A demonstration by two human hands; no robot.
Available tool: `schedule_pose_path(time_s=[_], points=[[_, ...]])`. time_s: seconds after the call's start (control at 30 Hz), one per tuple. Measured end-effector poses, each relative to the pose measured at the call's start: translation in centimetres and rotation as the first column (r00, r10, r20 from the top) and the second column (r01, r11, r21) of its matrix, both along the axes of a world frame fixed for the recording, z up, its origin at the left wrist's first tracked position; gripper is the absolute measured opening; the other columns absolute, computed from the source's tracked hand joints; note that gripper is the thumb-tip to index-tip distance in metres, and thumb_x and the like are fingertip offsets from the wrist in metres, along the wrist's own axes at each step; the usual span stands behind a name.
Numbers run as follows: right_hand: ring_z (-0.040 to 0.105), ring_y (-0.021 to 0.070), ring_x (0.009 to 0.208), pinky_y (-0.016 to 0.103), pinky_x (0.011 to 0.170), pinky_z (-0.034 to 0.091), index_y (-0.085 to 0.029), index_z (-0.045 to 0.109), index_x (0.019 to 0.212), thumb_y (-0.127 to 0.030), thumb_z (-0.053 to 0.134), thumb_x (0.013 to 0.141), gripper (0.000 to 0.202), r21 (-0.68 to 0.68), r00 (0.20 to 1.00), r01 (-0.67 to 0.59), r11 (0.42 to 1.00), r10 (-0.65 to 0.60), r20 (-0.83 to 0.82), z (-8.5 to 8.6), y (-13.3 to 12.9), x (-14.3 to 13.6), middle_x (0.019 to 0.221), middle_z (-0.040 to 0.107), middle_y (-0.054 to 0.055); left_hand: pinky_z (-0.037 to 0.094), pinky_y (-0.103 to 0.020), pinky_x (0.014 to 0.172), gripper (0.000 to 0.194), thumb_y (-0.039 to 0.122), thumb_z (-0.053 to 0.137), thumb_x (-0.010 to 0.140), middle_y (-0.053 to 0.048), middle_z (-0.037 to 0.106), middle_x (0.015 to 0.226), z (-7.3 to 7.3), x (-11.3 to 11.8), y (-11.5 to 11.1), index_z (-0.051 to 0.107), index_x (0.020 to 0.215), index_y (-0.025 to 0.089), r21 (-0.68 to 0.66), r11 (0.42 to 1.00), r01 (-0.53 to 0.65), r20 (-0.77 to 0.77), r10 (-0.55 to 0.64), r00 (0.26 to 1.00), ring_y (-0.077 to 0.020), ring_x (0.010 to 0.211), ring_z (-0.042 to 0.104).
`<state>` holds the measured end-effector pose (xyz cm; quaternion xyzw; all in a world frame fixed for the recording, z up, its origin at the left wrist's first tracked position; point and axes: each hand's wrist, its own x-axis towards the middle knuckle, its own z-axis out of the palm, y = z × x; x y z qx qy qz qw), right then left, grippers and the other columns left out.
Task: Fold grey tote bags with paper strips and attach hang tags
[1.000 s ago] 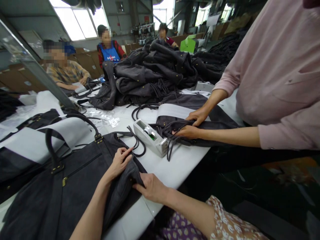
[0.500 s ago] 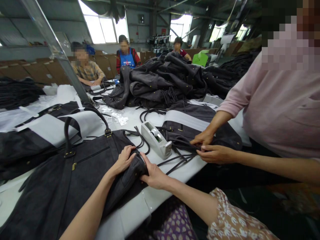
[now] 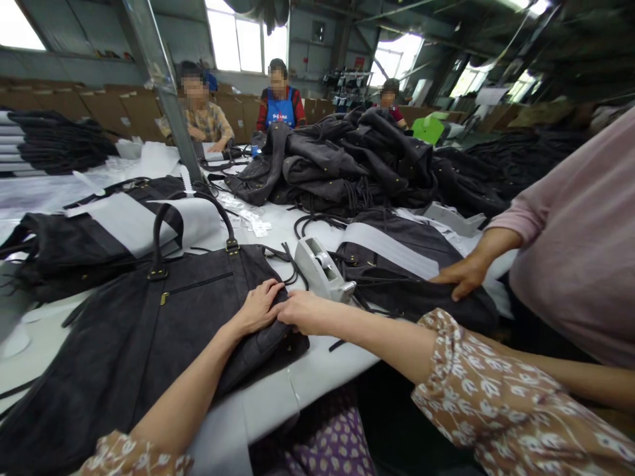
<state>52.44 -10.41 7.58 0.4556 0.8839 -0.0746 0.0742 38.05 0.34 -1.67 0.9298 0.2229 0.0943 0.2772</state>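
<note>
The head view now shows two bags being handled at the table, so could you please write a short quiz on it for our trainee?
1. What stands on the table between the near bag and the bag under a co-worker's hand?
2. True or false: the person's left hand is gripping one of the near bag's carrying handles.
3. What colour is the zip pull on the near bag?
A) Red
B) Blue
C) Gold

Key:
1. A grey tape dispenser.
2. False: it lies on the end of the bag, next to the right hand.
3. C
</note>
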Motion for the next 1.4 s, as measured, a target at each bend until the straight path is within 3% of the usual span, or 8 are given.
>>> schedule_pose_path(time_s=[0.23,0.47,0.7,0.87,1.03,1.17,1.27,1.4], points=[[0.061,0.0217,0.093,0.040,0.090,0.046,-0.007,0.062,0.101,-0.004,0.031,0.087,0.034,0.366,0.974,0.200,0.909,-0.144,-0.177,-5.5,-5.2,-0.9,0.094,0.066,0.017,0.029,-0.044,0.104,0.059,0.052,0.035,0.090,-0.012,0.036,0.141,0.4,-0.6,-0.7,0.031,0.141,0.023,0.092,0.995,0.036,0.002,-0.036,0.999,-0.0262,0.129,0.035],[0.027,0.0312,0.135,0.052,0.108,0.032,-0.001,0.045,0.132,-0.015,0.045,0.077,0.056,0.383,0.915,0.395,0.835,-0.321,-0.243,-8.7,-8.8,-2.3,0.139,0.042,0.021,0.029,-0.045,0.105,0.062,0.055,0.035,0.089,-0.015,0.036,0.142,1.5,-0.4,-0.2,0.033,0.141,0.020,0.106,0.991,0.087,-0.030,-0.084,0.996,-0.0274,0.131,0.033],[0.024,0.0322,0.137,0.054,0.110,0.025,-0.002,0.047,0.131,-0.019,0.048,0.078,0.055,0.444,0.913,0.407,0.798,-0.352,-0.206,-9.3,-8.9,-3.1,0.139,0.042,0.020,0.016,-0.067,0.103,0.057,0.054,0.028,0.092,-0.009,0.023,0.152,3.7,-5.0,-6.7,0.020,0.144,0.034,0.137,0.989,0.060,-0.151,-0.039,0.988,-0.0391,0.136,0.019],[0.047,0.0262,0.123,0.051,0.109,0.025,-0.007,0.052,0.127,-0.016,0.037,0.083,0.048,0.138,0.868,0.434,0.891,-0.371,-0.330,-4.8,-6.8,-1.8,0.128,0.055,0.016,0.017,-0.073,0.098,0.051,0.050,0.030,0.092,-0.008,0.026,0.151,3.7,-7.1,-9.9,0.022,0.142,0.041,0.180,0.983,0.040,-0.180,-0.007,0.984,-0.0432,0.134,0.022],[0.064,0.0194,0.083,0.034,0.083,0.046,-0.014,0.037,0.139,-0.022,0.035,0.089,0.051,-0.124,0.599,0.614,0.779,-0.563,-0.569,4.4,1.7,-4.1,0.085,0.071,0.006,0.019,-0.077,0.093,0.047,0.052,0.025,0.092,-0.008,0.026,0.150,3.8,-6.7,-9.4,0.029,0.138,0.046,0.186,0.981,0.061,-0.154,-0.032,0.988,-0.0459,0.133,0.022],[0.061,0.0131,0.065,0.030,0.075,0.049,-0.014,0.034,0.140,-0.029,0.043,0.087,0.056,-0.247,0.382,0.465,0.850,-0.445,-0.810,8.6,9.8,-10.4,0.082,0.070,0.003,0.020,-0.079,0.091,0.047,0.054,0.028,0.091,-0.009,0.027,0.150,4.2,-6.8,-9.2,0.033,0.137,0.045,0.178,0.983,0.049,-0.143,-0.023,0.989,-0.0477,0.132,0.024],[0.066,0.0146,0.073,0.032,0.074,0.052,-0.014,0.037,0.138,-0.038,0.046,0.087,0.057,-0.334,0.097,0.289,0.897,-0.374,-0.922,8.7,13.4,-14.7,0.082,0.070,0.004,0.025,-0.078,0.091,0.045,0.052,0.032,0.090,-0.006,0.029,0.148,4.0,-7.3,-9.1,0.041,0.133,0.043,0.219,0.974,0.052,-0.107,-0.029,0.994,-0.0460,0.132,0.024],[0.069,0.0198,0.074,0.035,0.074,0.055,-0.012,0.052,0.125,-0.050,0.052,0.083,0.057,-0.414,-0.126,0.237,0.879,-0.394,-0.910,4.5,16.1,-16.0,0.076,0.071,0.006,0.038,-0.065,0.096,0.038,0.042,0.039,0.089,-0.003,0.041,0.142,2.0,-7.4,-7.0,0.058,0.121,0.031,0.414,0.905,0.100,-0.126,-0.052,0.991,-0.0370,0.135,0.023]])
